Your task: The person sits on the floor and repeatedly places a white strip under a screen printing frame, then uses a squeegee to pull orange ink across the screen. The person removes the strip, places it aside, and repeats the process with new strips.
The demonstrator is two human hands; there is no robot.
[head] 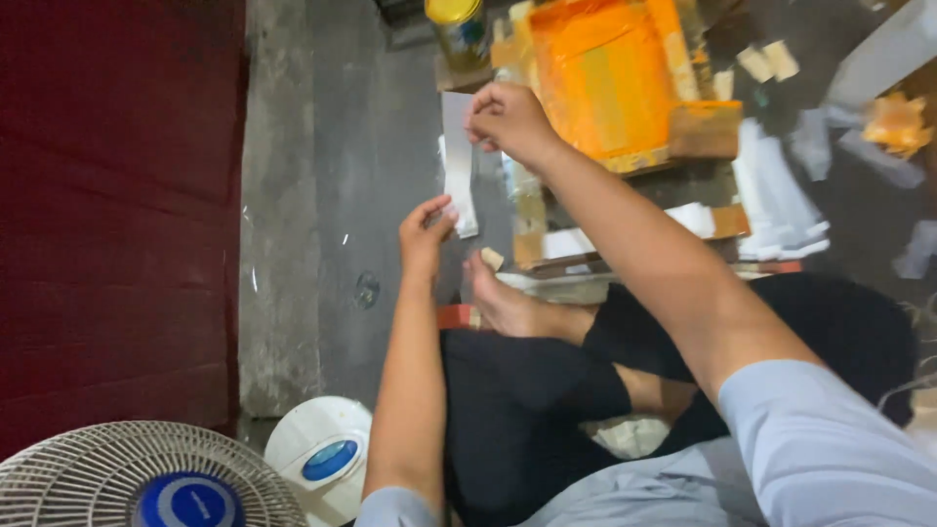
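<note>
Above the grey floor point(376, 146), my right hand point(508, 117) pinches the top of a white paper strip point(457, 156). My left hand point(425, 229) pinches its lower end.

Yellow-lidded can point(457, 27) beside orange tray point(605, 78)

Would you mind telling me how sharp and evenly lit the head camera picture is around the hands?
Head view: soft, slightly blurred throughout; the white paper strip between the left hand and right hand looks washed out, the orange tray glares, and the top right corner is dim.
</note>
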